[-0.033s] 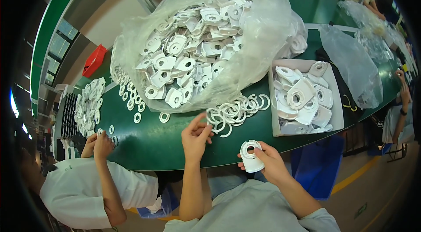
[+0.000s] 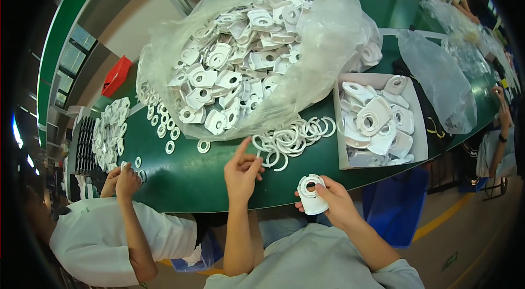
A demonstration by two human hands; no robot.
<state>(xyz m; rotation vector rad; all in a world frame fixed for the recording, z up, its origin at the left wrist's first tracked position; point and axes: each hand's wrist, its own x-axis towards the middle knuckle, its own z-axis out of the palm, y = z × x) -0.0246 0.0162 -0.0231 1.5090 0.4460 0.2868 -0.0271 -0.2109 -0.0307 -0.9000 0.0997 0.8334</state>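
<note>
My right hand (image 2: 334,201) holds a white plastic housing (image 2: 314,201) with a round hole near its top, just off the table's front edge. The thumb lies on the housing's face, with fingers behind it. My left hand (image 2: 241,175) is over the green table, its index finger stretched out and thumb apart, the other fingers partly curled. No part shows in it. Right beside its fingertips lies a loose heap of white plastic rings (image 2: 292,138), several of them with a gap. Whether the index fingertip touches a ring I cannot tell.
A big clear plastic bag (image 2: 328,32) full of similar white housings stands behind the rings. At right is a white box (image 2: 343,149) of housings, with a blue bin (image 2: 399,207) below. A co-worker's hands (image 2: 124,181) work at left, near more white parts (image 2: 112,133).
My left hand has shifted slightly left, and its index finger now points up more, a little away from the rings. The right hand keeps its hold on the housing.
</note>
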